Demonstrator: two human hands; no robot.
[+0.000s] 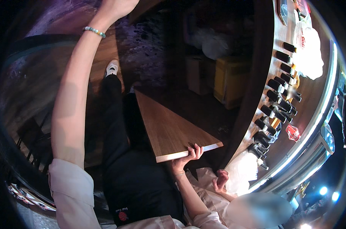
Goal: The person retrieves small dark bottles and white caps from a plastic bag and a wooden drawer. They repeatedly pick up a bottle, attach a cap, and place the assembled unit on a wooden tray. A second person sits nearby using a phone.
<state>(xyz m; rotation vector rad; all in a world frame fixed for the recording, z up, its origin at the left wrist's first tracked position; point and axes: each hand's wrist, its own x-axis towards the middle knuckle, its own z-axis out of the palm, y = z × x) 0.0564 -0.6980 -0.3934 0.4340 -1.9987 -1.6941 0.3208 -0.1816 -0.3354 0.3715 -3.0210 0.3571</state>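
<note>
My left arm stretches far forward along the left side, a beaded bracelet (93, 31) round its wrist. At the top edge my left hand (119, 5) is cut off, so its fingers and anything in them are out of sight. My right hand (188, 155) grips the near edge of a brown wooden board (171, 124), fingers curled over its pale, brightly lit rim. The board slants in front of my dark apron (142, 187), and its far end narrows toward my legs. Close to my right hand is another person's raised hand (220, 181), apart from the board.
Along the right runs a wooden counter (253, 129) with several dark bottles (274, 95), a white plastic bag (308, 51) and a red packet (293, 133). Another white bag (239, 171) is near the co-worker. A yellow crate (234, 80) stands in the dark area ahead.
</note>
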